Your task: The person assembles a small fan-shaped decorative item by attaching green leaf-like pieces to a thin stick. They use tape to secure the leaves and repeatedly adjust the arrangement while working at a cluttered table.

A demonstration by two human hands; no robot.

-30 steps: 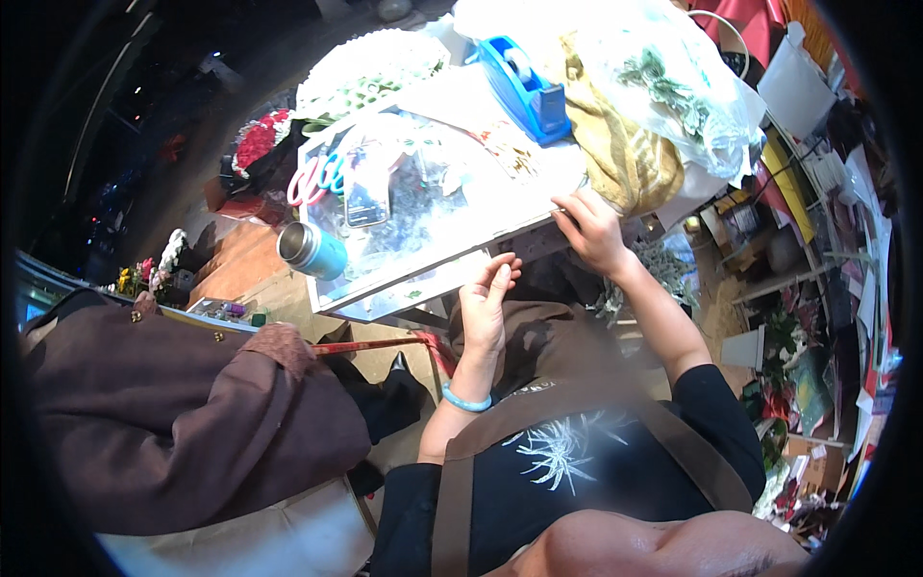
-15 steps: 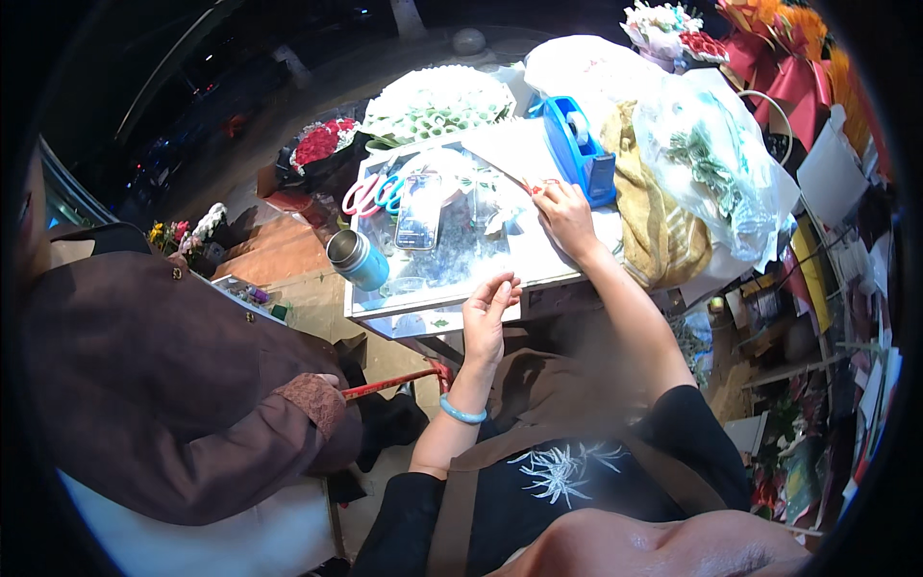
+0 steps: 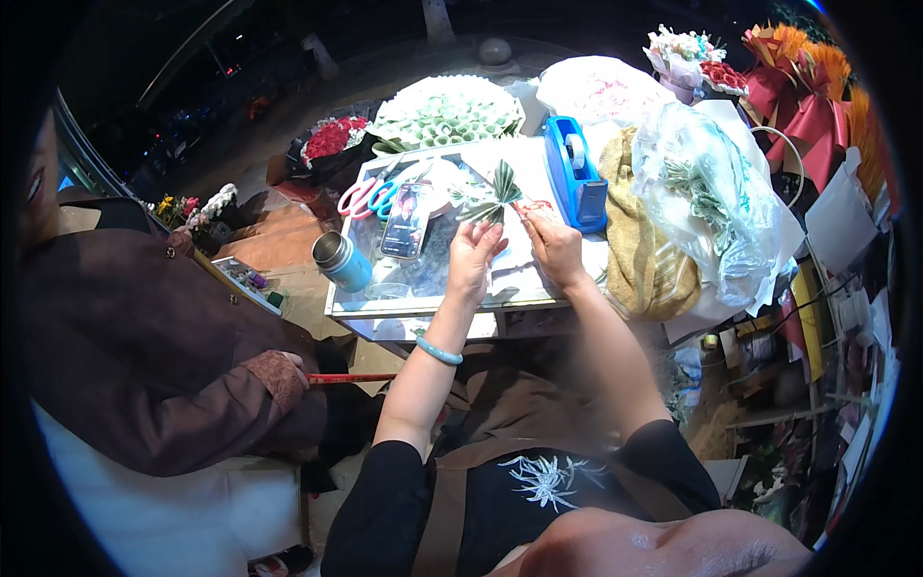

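Between the fingertips of my left hand [image 3: 471, 260] is a pleated green paper fan [image 3: 504, 190], raised over the tabletop with its folds spread out. Close beside it, my right hand [image 3: 556, 248] is closed, its fingertips almost touching the fan. A small red thing [image 3: 536, 206] shows at those fingertips, too small to name. Under both hands lies a white-topped table [image 3: 519, 279]. A blue tape dispenser [image 3: 577, 188] stands just past my right hand. To the left of my left hand lies a phone [image 3: 405, 221] with its screen lit.
Scissors [image 3: 360, 199] with pink handles and an open blue flask [image 3: 343, 262] are at the table's left. A brown towel [image 3: 642, 245] and a plastic bag [image 3: 707, 183] cover the right. Beyond stands a round green-white bouquet [image 3: 447, 111]. A person in brown [image 3: 144, 327] is at the left.
My left hand has moved forward and now holds the green paper fan. The right hand has come back toward it. The view has shifted slightly, and the phone's screen shows a different picture.
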